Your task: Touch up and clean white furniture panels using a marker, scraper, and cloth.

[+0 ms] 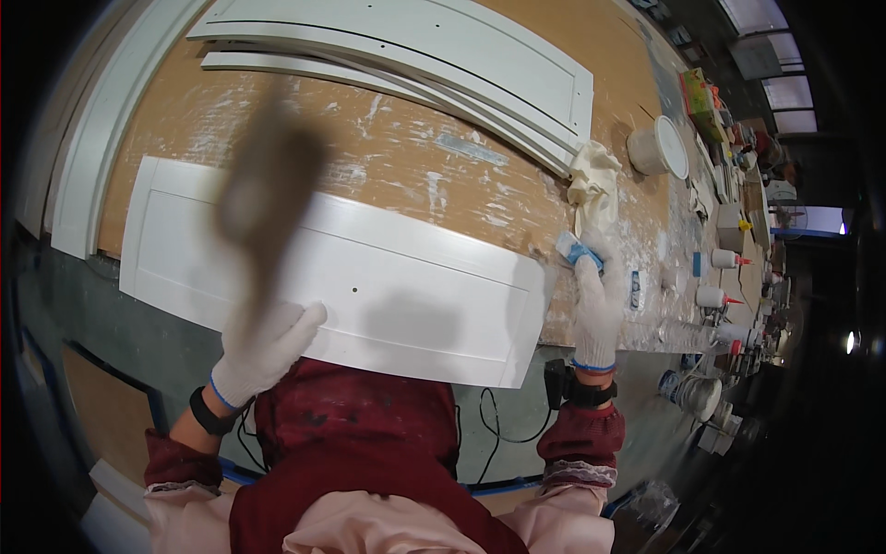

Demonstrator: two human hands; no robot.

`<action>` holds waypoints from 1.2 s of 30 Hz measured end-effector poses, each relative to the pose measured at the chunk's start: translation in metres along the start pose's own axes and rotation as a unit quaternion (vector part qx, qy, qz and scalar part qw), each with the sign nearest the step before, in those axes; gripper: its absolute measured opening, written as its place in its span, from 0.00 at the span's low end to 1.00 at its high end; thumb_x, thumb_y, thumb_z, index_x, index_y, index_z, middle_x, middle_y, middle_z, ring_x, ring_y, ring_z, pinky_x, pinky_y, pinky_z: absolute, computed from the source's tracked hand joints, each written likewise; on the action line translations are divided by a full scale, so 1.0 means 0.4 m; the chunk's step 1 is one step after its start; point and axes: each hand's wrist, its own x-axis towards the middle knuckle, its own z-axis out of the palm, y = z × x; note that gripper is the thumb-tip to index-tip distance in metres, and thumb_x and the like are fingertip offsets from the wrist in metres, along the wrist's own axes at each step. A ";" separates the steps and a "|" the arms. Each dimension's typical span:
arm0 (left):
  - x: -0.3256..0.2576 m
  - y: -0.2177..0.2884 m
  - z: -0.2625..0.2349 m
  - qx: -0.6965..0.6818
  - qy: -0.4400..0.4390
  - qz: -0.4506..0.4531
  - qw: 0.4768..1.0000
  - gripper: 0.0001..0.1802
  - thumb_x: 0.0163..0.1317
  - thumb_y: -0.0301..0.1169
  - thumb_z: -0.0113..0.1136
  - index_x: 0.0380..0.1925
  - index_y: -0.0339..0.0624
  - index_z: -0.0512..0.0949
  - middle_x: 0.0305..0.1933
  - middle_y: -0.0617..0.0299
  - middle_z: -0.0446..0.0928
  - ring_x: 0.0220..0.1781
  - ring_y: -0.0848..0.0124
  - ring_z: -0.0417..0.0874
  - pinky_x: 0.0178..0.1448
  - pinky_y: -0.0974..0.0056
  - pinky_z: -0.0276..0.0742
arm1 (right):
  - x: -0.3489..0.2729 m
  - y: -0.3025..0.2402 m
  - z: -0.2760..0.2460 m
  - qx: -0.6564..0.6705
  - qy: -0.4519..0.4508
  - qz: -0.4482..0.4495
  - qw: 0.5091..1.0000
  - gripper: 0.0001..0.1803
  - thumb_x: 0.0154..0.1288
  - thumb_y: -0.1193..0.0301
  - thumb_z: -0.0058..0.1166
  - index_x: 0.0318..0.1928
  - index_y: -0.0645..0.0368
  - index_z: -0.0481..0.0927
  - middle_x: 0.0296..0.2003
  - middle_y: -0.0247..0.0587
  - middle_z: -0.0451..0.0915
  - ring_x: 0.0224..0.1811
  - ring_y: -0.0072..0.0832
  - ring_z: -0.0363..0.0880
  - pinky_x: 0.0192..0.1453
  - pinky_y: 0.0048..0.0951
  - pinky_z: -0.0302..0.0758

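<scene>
A white framed panel (pixel 415 242) with one small dark hole lies in front of me along the table's near edge. My left hand (pixel 269 349), in a white knit glove, is at its near edge with fingers closed. A long brown tool (pixel 272 185), too blurred to name, rises from that hand and covers part of the panel. My right hand (pixel 595 309), also gloved, is past the panel's right end. Its fingers are closed on a small blue-and-white block (pixel 579 251), whose kind I cannot make out. A crumpled cream cloth (pixel 595 180) lies just beyond it.
Several white panels (pixel 406 46) are stacked at the far side of the brown, paint-smeared table (pixel 378 175). A long white board (pixel 120 120) stands at the left. A white tub (pixel 657 148), red-tipped bottles (pixel 723 258) and a small blue piece (pixel 635 288) are at the right.
</scene>
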 end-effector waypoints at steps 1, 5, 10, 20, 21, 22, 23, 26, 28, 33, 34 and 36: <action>-0.008 -0.003 0.007 0.000 0.001 -0.001 1.000 0.20 0.44 0.26 0.63 0.42 0.45 0.81 0.34 0.66 0.72 0.36 0.66 0.76 0.39 0.58 0.74 | -0.003 0.010 -0.005 0.066 -0.014 0.028 0.997 0.16 0.68 0.76 0.46 0.55 0.68 0.73 0.49 0.42 0.76 0.50 0.27 0.76 0.58 0.30 0.73; -0.006 0.003 0.005 0.032 0.039 0.003 0.999 0.20 0.44 0.26 0.63 0.42 0.44 0.81 0.33 0.66 0.73 0.36 0.66 0.76 0.38 0.59 0.73 | -0.028 -0.027 0.042 0.230 -0.097 0.149 0.957 0.16 0.68 0.78 0.46 0.55 0.67 0.72 0.48 0.42 0.77 0.46 0.27 0.78 0.55 0.32 0.75; 0.004 0.010 0.000 0.045 0.048 0.018 0.998 0.20 0.44 0.26 0.63 0.42 0.44 0.81 0.34 0.66 0.73 0.37 0.66 0.76 0.39 0.59 0.74 | -0.012 -0.012 0.107 0.257 -0.115 0.179 0.943 0.16 0.68 0.78 0.46 0.56 0.67 0.71 0.44 0.42 0.78 0.42 0.26 0.78 0.53 0.32 0.77; 0.008 0.015 -0.002 0.051 0.040 0.001 0.998 0.21 0.45 0.25 0.65 0.43 0.46 0.82 0.35 0.65 0.73 0.37 0.63 0.76 0.43 0.56 0.77 | 0.017 -0.024 0.088 0.164 -0.111 0.142 0.970 0.18 0.69 0.77 0.47 0.58 0.68 0.69 0.49 0.48 0.79 0.52 0.32 0.79 0.60 0.32 0.74; 0.011 0.015 -0.002 0.061 0.050 -0.005 0.997 0.21 0.45 0.25 0.65 0.44 0.46 0.82 0.35 0.65 0.73 0.37 0.62 0.76 0.44 0.56 0.77 | 0.023 -0.024 0.092 0.166 -0.033 0.081 0.982 0.18 0.70 0.76 0.48 0.58 0.68 0.71 0.49 0.46 0.79 0.52 0.29 0.78 0.61 0.32 0.73; 0.011 0.015 -0.002 0.061 0.048 -0.002 0.997 0.21 0.45 0.25 0.65 0.44 0.46 0.82 0.35 0.65 0.73 0.37 0.62 0.76 0.44 0.56 0.77 | 0.026 -0.011 0.076 0.167 -0.030 0.082 0.982 0.18 0.70 0.76 0.48 0.58 0.68 0.71 0.49 0.46 0.79 0.52 0.29 0.78 0.61 0.32 0.73; 0.008 0.015 0.001 0.054 0.045 -0.003 0.998 0.21 0.45 0.25 0.65 0.44 0.46 0.82 0.35 0.65 0.74 0.37 0.62 0.76 0.44 0.56 0.77 | 0.034 0.001 0.051 0.123 -0.013 0.059 0.991 0.18 0.70 0.76 0.48 0.58 0.68 0.71 0.49 0.45 0.79 0.51 0.28 0.77 0.60 0.31 0.72; 0.013 0.019 0.006 0.054 0.052 -0.002 0.997 0.22 0.46 0.25 0.64 0.45 0.46 0.81 0.36 0.65 0.74 0.37 0.62 0.76 0.44 0.56 0.78 | 0.023 0.014 0.009 0.097 -0.008 0.024 0.995 0.18 0.70 0.75 0.49 0.57 0.68 0.73 0.48 0.42 0.78 0.49 0.27 0.77 0.58 0.28 0.72; 0.016 0.022 0.009 0.061 0.061 -0.002 0.996 0.22 0.46 0.25 0.64 0.46 0.47 0.81 0.36 0.65 0.74 0.37 0.62 0.76 0.44 0.56 0.78 | 0.004 0.010 -0.008 0.054 -0.034 0.042 0.997 0.18 0.69 0.75 0.48 0.58 0.69 0.73 0.48 0.41 0.77 0.49 0.26 0.76 0.56 0.28 0.73; 0.020 0.019 0.014 0.069 0.058 0.002 0.996 0.23 0.46 0.25 0.64 0.47 0.48 0.81 0.36 0.65 0.74 0.37 0.62 0.76 0.44 0.57 0.77 | -0.062 -0.009 -0.031 0.023 -0.028 0.056 0.998 0.19 0.67 0.75 0.50 0.57 0.69 0.74 0.45 0.41 0.79 0.45 0.27 0.78 0.52 0.29 0.75; 0.023 0.018 0.014 0.069 0.058 0.002 0.996 0.23 0.46 0.25 0.64 0.47 0.48 0.81 0.36 0.65 0.74 0.37 0.62 0.76 0.44 0.57 0.77 | -0.071 -0.006 -0.035 -0.018 -0.028 0.054 0.998 0.18 0.66 0.75 0.51 0.56 0.68 0.76 0.44 0.41 0.80 0.43 0.28 0.79 0.50 0.30 0.75; 0.029 0.021 0.015 0.074 0.049 0.004 0.996 0.24 0.46 0.25 0.65 0.48 0.48 0.81 0.36 0.65 0.74 0.37 0.62 0.76 0.43 0.57 0.77 | -0.088 0.019 -0.039 -0.095 -0.022 0.039 0.994 0.17 0.65 0.74 0.53 0.54 0.67 0.77 0.42 0.42 0.81 0.42 0.28 0.80 0.49 0.30 0.76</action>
